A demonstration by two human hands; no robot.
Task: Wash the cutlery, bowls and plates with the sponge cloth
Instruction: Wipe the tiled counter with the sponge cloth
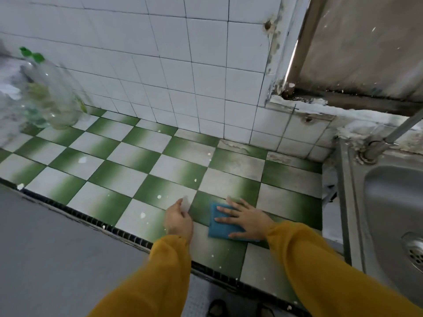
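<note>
Right hand [248, 219]: your fingers spread flat on the sponge cloth [220, 228].
Left hand [179, 221]: loosely curled, blurred; hold unclear.
Sponge cloth: blue, square, flat on bench [114, 165].

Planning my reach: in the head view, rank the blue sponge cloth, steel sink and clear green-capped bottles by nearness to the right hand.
1. Blue sponge cloth: under the right hand.
2. Steel sink: to its right.
3. Clear green-capped plastic bottles: far left.
</note>
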